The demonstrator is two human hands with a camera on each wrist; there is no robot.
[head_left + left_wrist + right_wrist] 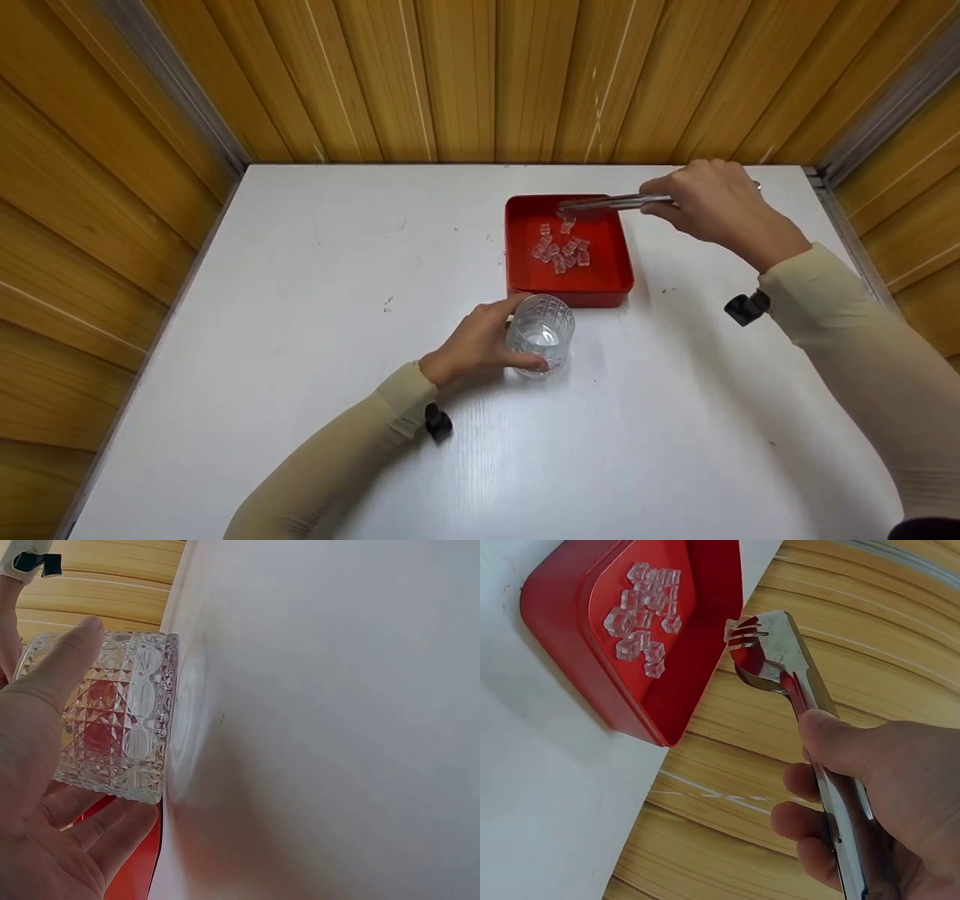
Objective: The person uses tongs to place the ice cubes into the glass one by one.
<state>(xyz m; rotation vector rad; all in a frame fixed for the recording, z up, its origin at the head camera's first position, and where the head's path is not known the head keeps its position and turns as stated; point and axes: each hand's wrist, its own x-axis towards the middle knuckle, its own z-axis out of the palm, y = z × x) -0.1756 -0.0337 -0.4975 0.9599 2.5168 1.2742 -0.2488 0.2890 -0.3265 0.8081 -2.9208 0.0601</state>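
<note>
My left hand (474, 341) holds a cut-glass tumbler (553, 330), its thumb along the near side and the fingers around the far side. In the left wrist view the tumbler's patterned wall (124, 709) shows, with its base right at the white table. My right hand (716, 201) grips metal serving tongs (626, 201) over the back of a red square tray (574, 300). One tong end is fork-shaped, and a clear cube (732, 631) shows at the tips. Several clear ice-like cubes (583, 258) lie in the tray.
The white table (360, 247) runs back to a wood-patterned panel wall (450, 82), with similar panels on the left and right. The tray's raised walls stand just behind the tumbler. A small black device (748, 307) sits at the right wrist.
</note>
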